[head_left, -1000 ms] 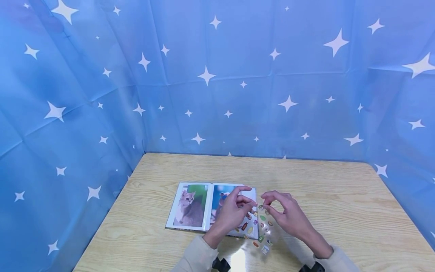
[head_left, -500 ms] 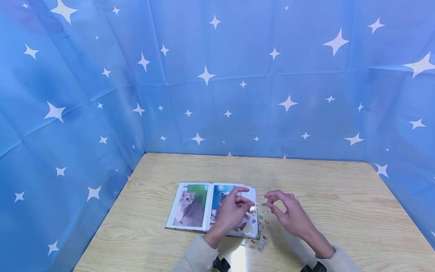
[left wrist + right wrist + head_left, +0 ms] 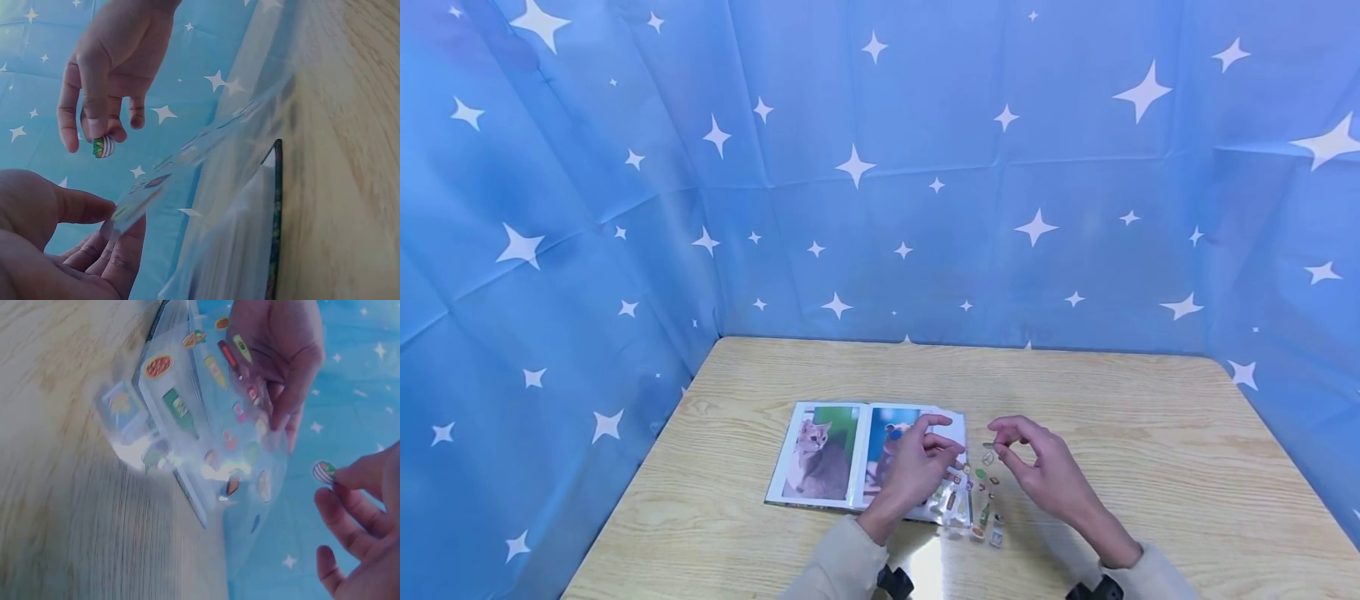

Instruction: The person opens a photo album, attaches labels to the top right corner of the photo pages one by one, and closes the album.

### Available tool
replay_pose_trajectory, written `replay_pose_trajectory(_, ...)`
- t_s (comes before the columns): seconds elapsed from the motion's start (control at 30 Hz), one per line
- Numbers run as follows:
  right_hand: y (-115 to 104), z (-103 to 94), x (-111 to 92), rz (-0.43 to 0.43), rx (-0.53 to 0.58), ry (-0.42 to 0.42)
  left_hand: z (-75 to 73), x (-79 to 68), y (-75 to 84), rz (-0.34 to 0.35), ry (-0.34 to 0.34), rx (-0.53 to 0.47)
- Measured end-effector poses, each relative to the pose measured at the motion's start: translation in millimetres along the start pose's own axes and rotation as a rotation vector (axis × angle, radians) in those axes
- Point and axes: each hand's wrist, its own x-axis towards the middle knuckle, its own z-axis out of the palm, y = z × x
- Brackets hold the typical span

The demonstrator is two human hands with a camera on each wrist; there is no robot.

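Observation:
Between thumb and fingers my left hand (image 3: 913, 462) pinches the edge of a clear sticker sheet (image 3: 150, 187), raised and tilted above the open photo album (image 3: 778, 481). Small coloured stickers cover the sheet, among them a green bottle (image 3: 179, 412) and a pizza-like round (image 3: 159, 366). My right hand (image 3: 1045, 471) holds a small striped, green-topped sticker (image 3: 324, 472) at the tips of thumb and index finger. That sticker is apart from the sheet, a little to its right. In the head view, the left hand hides part of the sheet and of the album's right page.
A cat photo (image 3: 817, 454) fills the album's left page, and another animal photo (image 3: 880, 450) is partly covered on the right one. The album lies on a wood-grain table (image 3: 1112, 417). Behind hangs a blue curtain with white stars (image 3: 955, 250).
My right hand has moved slightly right and up with the sticker, away from the left hand. The sheet has swayed and changed its tilt. The left hand stays nearly still.

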Motion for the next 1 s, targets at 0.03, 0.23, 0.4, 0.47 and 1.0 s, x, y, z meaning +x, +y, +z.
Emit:
replay_pose_trajectory(0.03, 0.1, -0.2, -0.1, 0.004, 0.000, 0.000, 0.9, 0.5, -1.0, 0.001, 0.001, 0.002)
replay_pose_trajectory(0.23, 0.2, -1.5, -0.5, 0.023, -0.001, -0.007, 5.9, 3.3, -5.7, -0.006, 0.003, -0.006)
replay_pose_trajectory(0.4, 0.1, -2.5, -1.0, 0.033, -0.005, -0.010, 10.0, 4.5, -7.5, -0.035, -0.001, -0.005)
replay_pose_trajectory(0.47, 0.1, -2.7, -1.4, 0.035, -0.003, -0.010, 11.6, 4.7, -7.9, -0.045, -0.005, -0.011)
replay_pose_trajectory(1.0, 2.5, -1.9, -3.5, 0.056, -0.008, -0.003, 16.9, 5.6, -11.9, -0.082, -0.043, 0.109)
